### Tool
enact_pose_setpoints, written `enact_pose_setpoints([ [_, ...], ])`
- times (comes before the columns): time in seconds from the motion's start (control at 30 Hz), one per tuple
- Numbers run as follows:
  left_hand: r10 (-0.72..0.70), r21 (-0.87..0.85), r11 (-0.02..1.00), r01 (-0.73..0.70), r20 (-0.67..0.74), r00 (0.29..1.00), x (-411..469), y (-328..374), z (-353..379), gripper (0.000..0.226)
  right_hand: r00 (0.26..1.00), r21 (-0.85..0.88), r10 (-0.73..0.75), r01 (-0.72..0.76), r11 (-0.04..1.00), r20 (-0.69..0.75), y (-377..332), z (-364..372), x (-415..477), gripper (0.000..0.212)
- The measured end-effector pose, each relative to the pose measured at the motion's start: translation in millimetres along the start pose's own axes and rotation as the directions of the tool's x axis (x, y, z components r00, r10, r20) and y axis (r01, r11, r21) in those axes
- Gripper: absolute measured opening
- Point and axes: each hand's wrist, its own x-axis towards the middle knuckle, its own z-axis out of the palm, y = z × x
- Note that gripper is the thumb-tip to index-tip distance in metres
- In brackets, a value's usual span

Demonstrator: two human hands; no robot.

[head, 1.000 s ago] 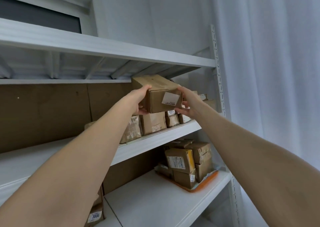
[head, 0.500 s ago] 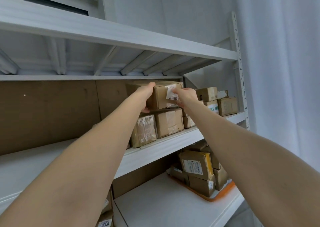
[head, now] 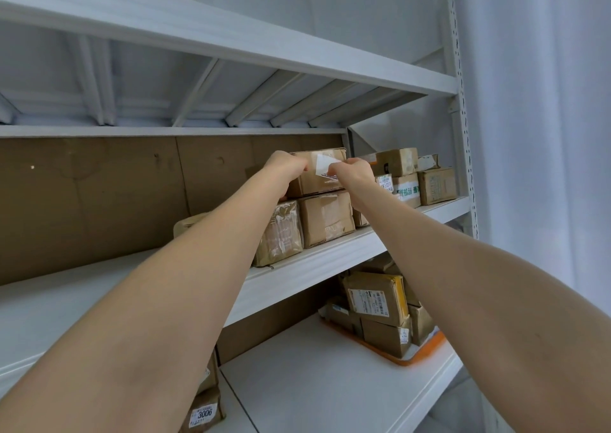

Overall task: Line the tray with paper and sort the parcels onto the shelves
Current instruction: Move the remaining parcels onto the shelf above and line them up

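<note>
A brown cardboard parcel (head: 319, 179) with a white label lies on top of two other parcels (head: 325, 219) on the middle shelf (head: 314, 267). My left hand (head: 287, 169) grips its left front edge, fingers curled over the top and thumb below. My right hand (head: 354, 172) holds its right front edge with curled fingers, next to the label. On the lower shelf stands an orange tray (head: 429, 346) loaded with several brown parcels (head: 375, 297).
More small parcels (head: 436, 186) are stacked at the right end of the middle shelf, by the perforated upright (head: 463, 118). A parcel marked 3006 (head: 203, 412) sits low on the left. The upper shelf (head: 231, 45) hangs close above. A white curtain (head: 545, 135) is at the right.
Both hands carried the labelled parcel from mid-air in front of the shelf back onto the stacked parcels. The camera moved closer and tilted up.
</note>
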Motion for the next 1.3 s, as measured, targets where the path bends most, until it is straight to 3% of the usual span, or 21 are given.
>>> enact_pose_setpoints([
  [0.17,0.04,0.075,0.996,-0.038,-0.03,0.999,2,-2,2,0.016,1.0,-0.038,0.024,-0.024,0.999,0.007,-1,3,-5,0.056],
  [0.5,0.181,0.198,0.968,-0.158,-0.106,0.978,-4,-10,-7,0.046,0.998,-0.054,0.007,-0.011,0.998,-0.07,2,-3,-18,0.065],
  [0.57,0.273,0.248,0.941,-0.229,-0.158,0.949,-7,-13,-8,0.054,0.996,-0.051,-0.007,0.003,0.999,-0.088,3,-3,-22,0.069],
  [0.7,0.466,0.292,0.87,-0.398,-0.221,0.857,-21,-20,-14,0.049,0.988,-0.048,-0.043,0.037,0.998,-0.147,6,-3,-35,0.071],
  [0.83,0.567,0.284,0.815,-0.504,-0.215,0.795,-47,-26,-11,0.045,0.982,-0.06,-0.041,0.03,0.998,-0.182,11,0,-63,0.071],
  [1.13,0.573,0.231,0.813,-0.534,-0.153,0.805,-123,-54,10,0.033,0.977,-0.155,0.019,-0.053,0.987,-0.214,41,-25,-141,0.065],
  [1.3,0.575,0.242,0.798,-0.552,-0.032,0.818,-173,-107,24,0.028,0.975,-0.26,0.089,-0.141,0.955,-0.203,75,-32,-185,0.058],
])
